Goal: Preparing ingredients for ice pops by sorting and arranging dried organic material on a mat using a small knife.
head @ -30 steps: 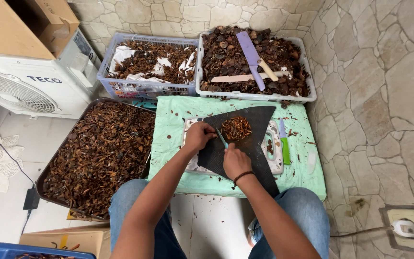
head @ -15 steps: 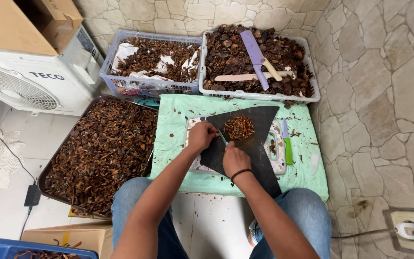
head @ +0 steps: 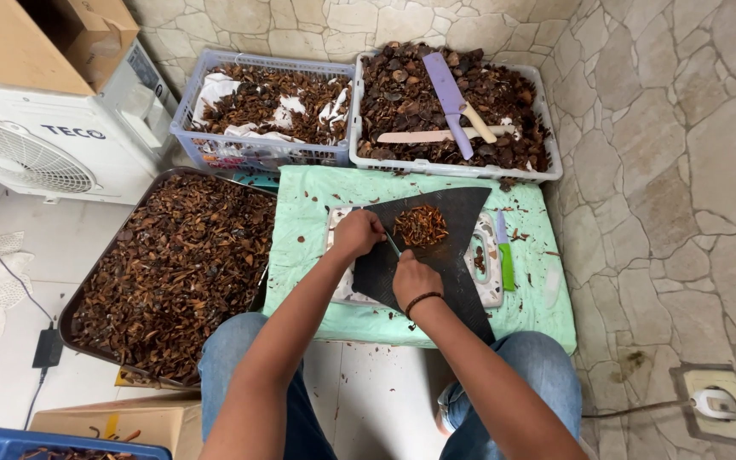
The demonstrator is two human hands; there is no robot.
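Left to right: tray of dried husks (head: pixel 172 273), my left hand (head: pixel 358 234) pinching a piece on the dark mat (head: pixel 436 255), my right hand (head: pixel 415 279) gripping a small knife (head: pixel 392 244) whose blade, this close, could nick those fingertips.

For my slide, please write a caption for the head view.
Two bare hands, left hand and right hand, work over a dark rubber mat beside a pile of reddish-brown cut pieces.
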